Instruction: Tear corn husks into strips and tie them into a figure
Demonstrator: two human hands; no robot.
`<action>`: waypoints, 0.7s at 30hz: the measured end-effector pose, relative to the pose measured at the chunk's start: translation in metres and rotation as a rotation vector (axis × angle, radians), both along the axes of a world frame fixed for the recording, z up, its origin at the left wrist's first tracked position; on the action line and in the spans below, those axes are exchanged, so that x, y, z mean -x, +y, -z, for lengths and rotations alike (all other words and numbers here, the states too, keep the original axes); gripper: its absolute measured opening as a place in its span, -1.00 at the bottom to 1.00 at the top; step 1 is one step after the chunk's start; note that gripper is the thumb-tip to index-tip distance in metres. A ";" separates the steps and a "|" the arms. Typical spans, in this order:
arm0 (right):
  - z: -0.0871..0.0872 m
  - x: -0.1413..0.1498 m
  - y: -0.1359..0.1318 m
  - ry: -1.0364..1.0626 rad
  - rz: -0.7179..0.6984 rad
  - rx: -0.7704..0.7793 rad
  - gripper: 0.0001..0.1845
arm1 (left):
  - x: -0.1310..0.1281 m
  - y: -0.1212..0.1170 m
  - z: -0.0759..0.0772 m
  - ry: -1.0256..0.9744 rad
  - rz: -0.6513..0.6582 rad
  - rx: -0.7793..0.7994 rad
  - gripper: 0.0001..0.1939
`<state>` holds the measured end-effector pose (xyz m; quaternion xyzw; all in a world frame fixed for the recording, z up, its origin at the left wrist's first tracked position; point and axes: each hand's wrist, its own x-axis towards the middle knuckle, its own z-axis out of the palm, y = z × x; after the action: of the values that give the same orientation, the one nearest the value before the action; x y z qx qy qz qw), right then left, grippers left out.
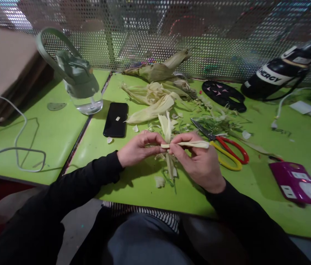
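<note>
Between my two hands a pale strip of corn husk [194,144] lies crosswise over an upright piece of husk [166,127], whose lower end hangs below my fingers. My left hand [141,148] pinches the strip's left end between thumb and fingers. On the other side, my right hand [199,162] pinches the strip close to the crossing, and its long free end points right. Scissors [227,151] with one red and one yellow handle lie just beyond my right hand. Behind my hands is a pile of dried corn husks [155,106].
A black phone [115,119] and a green-lidded water bottle [85,86] stand to the left. Green plant scraps [213,123], a black palette [223,95], a black bottle [271,79] and a purple power socket [299,182] occupy the right. Perforated metal [133,36] borders the green table's back.
</note>
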<state>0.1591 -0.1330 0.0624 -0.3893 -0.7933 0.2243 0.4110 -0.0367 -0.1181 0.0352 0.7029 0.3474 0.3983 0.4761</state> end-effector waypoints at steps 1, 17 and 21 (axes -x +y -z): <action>0.000 0.000 -0.001 -0.008 -0.017 0.010 -0.96 | 0.002 0.002 0.001 0.060 -0.019 -0.048 -0.84; 0.000 -0.002 -0.006 -0.253 -0.277 -0.417 -0.84 | -0.002 -0.011 -0.009 0.408 -0.097 -0.512 -0.80; 0.000 -0.005 -0.007 -0.119 -0.219 -0.299 -0.87 | -0.008 -0.014 -0.005 0.134 -0.104 -0.254 -0.86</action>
<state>0.1644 -0.1396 0.0625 -0.2476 -0.8783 0.1240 0.3899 -0.0285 -0.1318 0.0405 0.7635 0.3614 0.4154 0.3376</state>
